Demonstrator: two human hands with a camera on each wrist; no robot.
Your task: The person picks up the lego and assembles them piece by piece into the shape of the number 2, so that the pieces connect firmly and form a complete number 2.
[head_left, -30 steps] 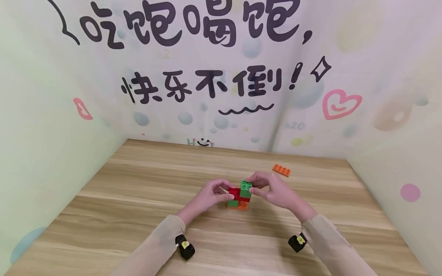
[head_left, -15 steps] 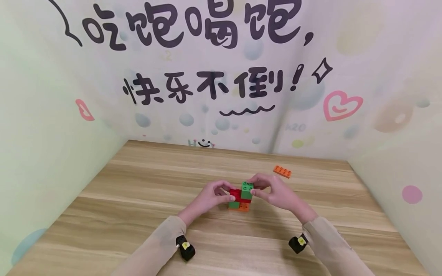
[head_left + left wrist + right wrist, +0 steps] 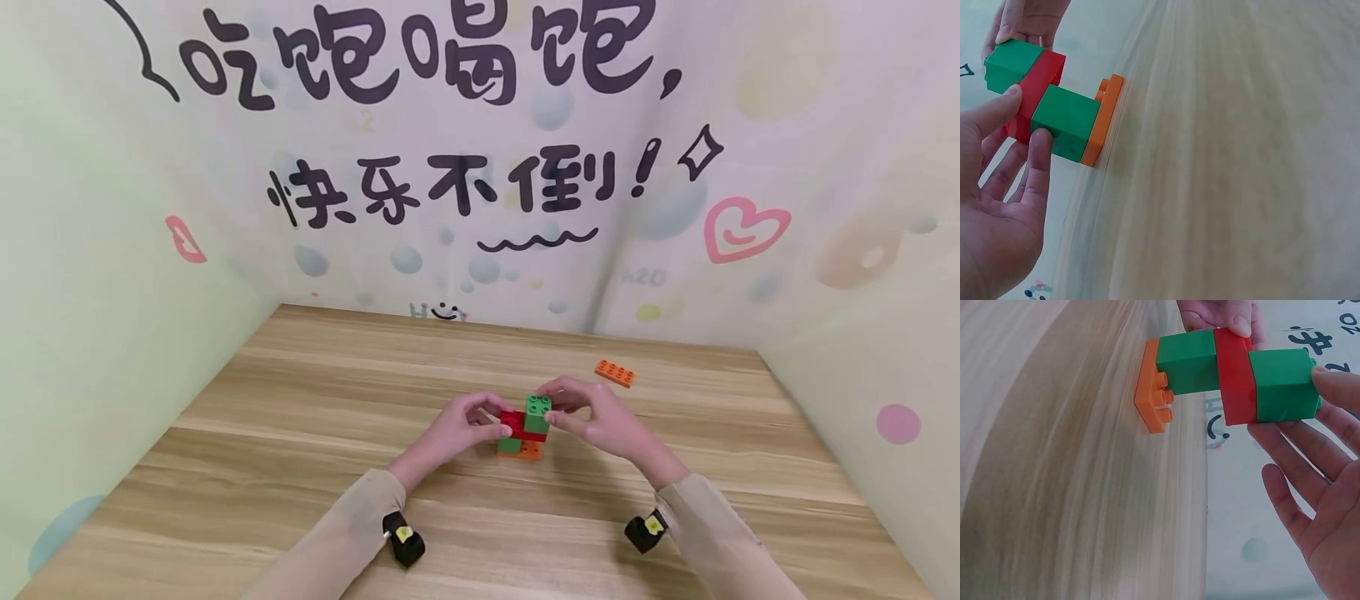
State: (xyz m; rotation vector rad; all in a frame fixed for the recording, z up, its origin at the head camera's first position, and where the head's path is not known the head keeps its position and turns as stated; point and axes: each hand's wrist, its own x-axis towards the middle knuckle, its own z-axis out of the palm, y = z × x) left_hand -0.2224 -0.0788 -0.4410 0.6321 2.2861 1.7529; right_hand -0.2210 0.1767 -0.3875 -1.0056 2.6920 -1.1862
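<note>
A stack of toy building bricks stands on the wooden table. At its foot is an orange plate brick (image 3: 1149, 387), with a lower green brick (image 3: 1066, 119) on one end. Across that lies a red brick (image 3: 1235, 378), whose far end carries an upper green brick (image 3: 537, 414). My left hand (image 3: 467, 421) grips the red brick's left end between thumb and fingers. With thumb and fingers on opposite sides, my right hand (image 3: 596, 417) pinches the upper green brick. In the right wrist view, the green brick sits flush against the red one.
A second orange plate brick (image 3: 615, 372) lies on the table (image 3: 337, 358) behind my right hand. Printed cloth walls (image 3: 450, 275) rise at the table's back and sides. A small black device (image 3: 405, 542) is strapped to each wrist.
Both hands keep their hold on the bricks, and the stack looks the same. Only a slight shift of the whole head view shows.
</note>
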